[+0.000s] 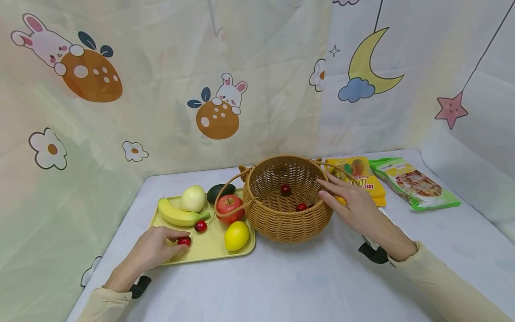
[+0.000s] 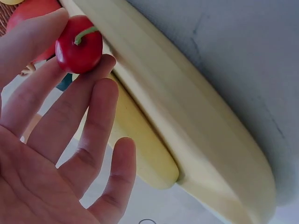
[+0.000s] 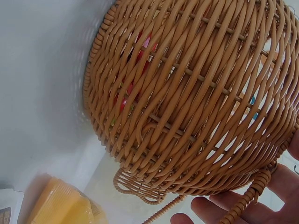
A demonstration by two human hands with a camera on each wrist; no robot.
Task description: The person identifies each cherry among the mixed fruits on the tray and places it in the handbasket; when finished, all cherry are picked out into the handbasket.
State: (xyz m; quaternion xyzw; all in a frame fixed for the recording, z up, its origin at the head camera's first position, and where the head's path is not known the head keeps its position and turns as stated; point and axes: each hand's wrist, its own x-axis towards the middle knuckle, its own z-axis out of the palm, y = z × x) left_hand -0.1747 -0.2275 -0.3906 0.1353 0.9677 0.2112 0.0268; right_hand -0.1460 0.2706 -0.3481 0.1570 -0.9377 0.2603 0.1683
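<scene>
In the left wrist view, my left hand [image 1: 154,246] pinches a red cherry [image 2: 79,44] with a short green stem between thumb and fingertips. The hand is low over the near left part of a yellow tray [image 1: 209,255]. Another cherry [image 1: 200,226] lies on the tray, beside a banana [image 1: 179,214]. My right hand [image 1: 358,203] rests with fairly straight fingers on the right rim of a round wicker basket [image 1: 289,226]. A basket handle [image 3: 245,198] crosses in front of those fingers in the right wrist view. Inside the basket are red cherries [image 1: 285,190].
Also on the tray are a red apple [image 1: 230,208], a lemon [image 1: 237,235], a pale green round fruit [image 1: 193,198] and a dark green avocado [image 1: 215,193]. Behind my right hand lie a yellow packet [image 1: 372,185] and a green food bag [image 1: 416,183]. A patterned curtain [image 1: 273,112] hangs behind.
</scene>
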